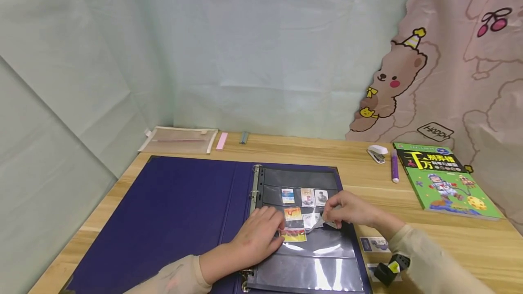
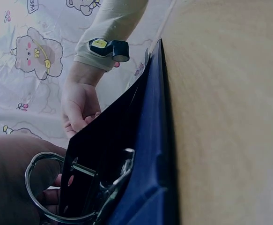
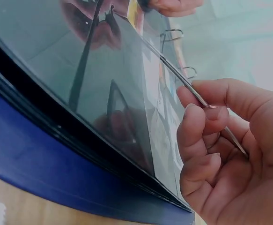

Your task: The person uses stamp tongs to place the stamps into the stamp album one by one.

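A ring-binder stamp album point(image 1: 196, 194) lies spread on the table, its dark page point(image 1: 302, 267) of clear pockets on the right side. My right hand point(image 1: 347, 210) pinches metal tweezers point(image 3: 185, 82), whose tips point left at the page. Beside the tweezers is a pale stamp point(image 1: 311, 220) in a middle pocket. My left hand point(image 1: 259, 235) rests on the page's left part, thumb and fingertips at the edge of a yellow-red stamp point(image 1: 295, 236). An orange stamp point(image 1: 292, 214) sits just above it. Higher up, a row holds a blue-white stamp point(image 1: 288, 195) and two others.
Loose stamps point(image 1: 375, 244) lie right of the album, partly under my right forearm. A stapler point(image 1: 377, 153), a purple marker point(image 1: 394, 166) and a green book point(image 1: 445, 185) stand farther right. Behind the album are a zip pouch point(image 1: 180, 140), a pink strip point(image 1: 222, 141) and a grey-green piece point(image 1: 244, 138).
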The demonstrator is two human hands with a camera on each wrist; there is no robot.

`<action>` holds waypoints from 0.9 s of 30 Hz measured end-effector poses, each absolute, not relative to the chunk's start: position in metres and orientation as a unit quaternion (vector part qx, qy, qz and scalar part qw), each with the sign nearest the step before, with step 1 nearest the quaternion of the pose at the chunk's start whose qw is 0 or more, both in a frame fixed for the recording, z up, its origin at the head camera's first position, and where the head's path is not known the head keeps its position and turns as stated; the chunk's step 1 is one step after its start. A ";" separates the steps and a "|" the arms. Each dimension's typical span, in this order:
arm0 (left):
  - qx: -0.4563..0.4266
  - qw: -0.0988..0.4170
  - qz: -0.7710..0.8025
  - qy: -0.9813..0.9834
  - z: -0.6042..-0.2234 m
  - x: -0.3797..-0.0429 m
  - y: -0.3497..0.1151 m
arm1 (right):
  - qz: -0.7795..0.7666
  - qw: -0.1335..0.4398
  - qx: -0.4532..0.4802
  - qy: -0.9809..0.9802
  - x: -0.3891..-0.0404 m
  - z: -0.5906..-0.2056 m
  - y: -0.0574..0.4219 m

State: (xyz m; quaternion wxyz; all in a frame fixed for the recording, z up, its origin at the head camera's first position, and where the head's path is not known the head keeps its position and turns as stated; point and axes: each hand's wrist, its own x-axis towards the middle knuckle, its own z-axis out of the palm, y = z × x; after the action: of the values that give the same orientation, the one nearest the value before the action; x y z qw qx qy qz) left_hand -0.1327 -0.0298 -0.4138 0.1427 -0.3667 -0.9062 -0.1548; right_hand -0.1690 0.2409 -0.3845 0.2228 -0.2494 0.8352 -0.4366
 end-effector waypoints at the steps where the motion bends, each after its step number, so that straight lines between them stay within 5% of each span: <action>1: -0.367 0.144 -0.154 -0.906 -0.414 -0.133 -0.030 | -0.431 0.228 -0.250 0.837 -0.170 -0.383 0.240; 27: -0.365 0.128 -0.147 -0.910 -0.412 -0.132 -0.030 | -0.390 0.306 -0.243 0.834 -0.184 -0.370 0.259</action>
State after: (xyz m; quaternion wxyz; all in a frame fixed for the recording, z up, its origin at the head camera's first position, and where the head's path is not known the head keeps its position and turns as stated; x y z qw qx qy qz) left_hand -0.1318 -0.0297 -0.4124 0.1276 -0.3652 -0.9104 -0.1466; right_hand -0.1837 0.2588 -0.3696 0.3062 -0.2428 0.8340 -0.3896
